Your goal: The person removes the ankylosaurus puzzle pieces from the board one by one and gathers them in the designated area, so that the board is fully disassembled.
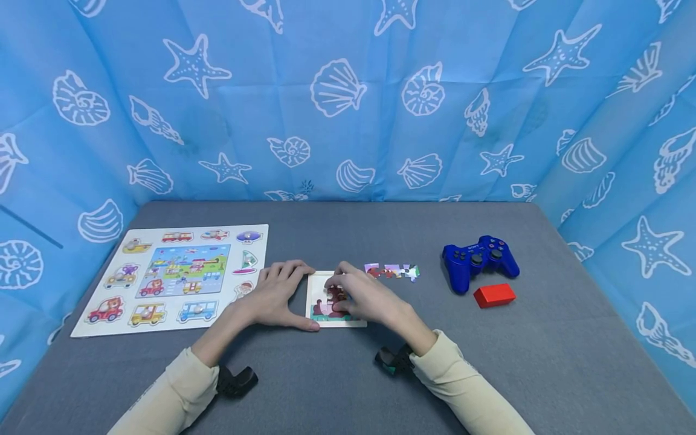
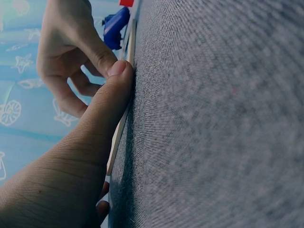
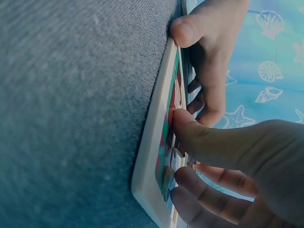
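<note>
A small wooden puzzle tray (image 1: 337,324) with a pale frame lies flat on the grey table, partly filled with a brown, red and green picture. My left hand (image 1: 277,296) steadies its left side, thumb along the near edge and index fingertip at the far corner. Over the tray, my right hand (image 1: 361,294) pinches a brown puzzle piece (image 1: 335,294) between thumb and fingers. The right wrist view shows that thumb and the fingertips low over the picture, a piece edge (image 3: 179,152) tilted up between them. Fingers hide much of the tray's right half.
Several loose puzzle pieces (image 1: 393,271) lie in a row beyond the right hand. Farther right are a blue game controller (image 1: 478,261) and a red block (image 1: 494,295). A large vehicle puzzle board (image 1: 122,241) lies at left. A blue seashell curtain (image 1: 348,145) surrounds the table.
</note>
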The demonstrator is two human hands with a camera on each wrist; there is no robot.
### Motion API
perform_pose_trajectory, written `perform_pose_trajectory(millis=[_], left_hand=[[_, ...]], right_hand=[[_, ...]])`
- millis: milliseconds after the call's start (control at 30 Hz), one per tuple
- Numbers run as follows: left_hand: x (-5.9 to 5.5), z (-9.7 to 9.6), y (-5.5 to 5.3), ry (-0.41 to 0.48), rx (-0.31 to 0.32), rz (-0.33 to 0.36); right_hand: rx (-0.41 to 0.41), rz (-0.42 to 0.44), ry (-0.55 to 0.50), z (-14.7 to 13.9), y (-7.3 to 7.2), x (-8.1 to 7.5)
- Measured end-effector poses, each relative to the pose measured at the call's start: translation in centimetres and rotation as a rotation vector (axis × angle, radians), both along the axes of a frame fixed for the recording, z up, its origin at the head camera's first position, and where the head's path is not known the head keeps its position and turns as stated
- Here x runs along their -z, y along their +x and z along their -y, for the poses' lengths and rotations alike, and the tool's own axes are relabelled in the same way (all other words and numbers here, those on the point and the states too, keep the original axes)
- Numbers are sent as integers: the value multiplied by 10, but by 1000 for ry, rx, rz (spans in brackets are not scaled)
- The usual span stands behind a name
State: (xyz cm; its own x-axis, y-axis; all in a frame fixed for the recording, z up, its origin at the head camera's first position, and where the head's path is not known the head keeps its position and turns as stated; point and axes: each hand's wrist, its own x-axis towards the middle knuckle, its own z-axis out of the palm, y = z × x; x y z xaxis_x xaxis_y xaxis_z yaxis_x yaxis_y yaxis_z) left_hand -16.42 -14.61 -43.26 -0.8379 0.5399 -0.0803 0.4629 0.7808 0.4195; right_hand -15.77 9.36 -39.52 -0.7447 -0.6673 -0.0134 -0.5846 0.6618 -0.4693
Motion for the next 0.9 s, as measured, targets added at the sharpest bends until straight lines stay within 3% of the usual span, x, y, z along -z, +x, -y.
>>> perform_pose_trajectory(millis=[900], left_hand=[[1,-1,0,0,-1,-4]], right_hand=[[-56,16,-29,-2,0,2]])
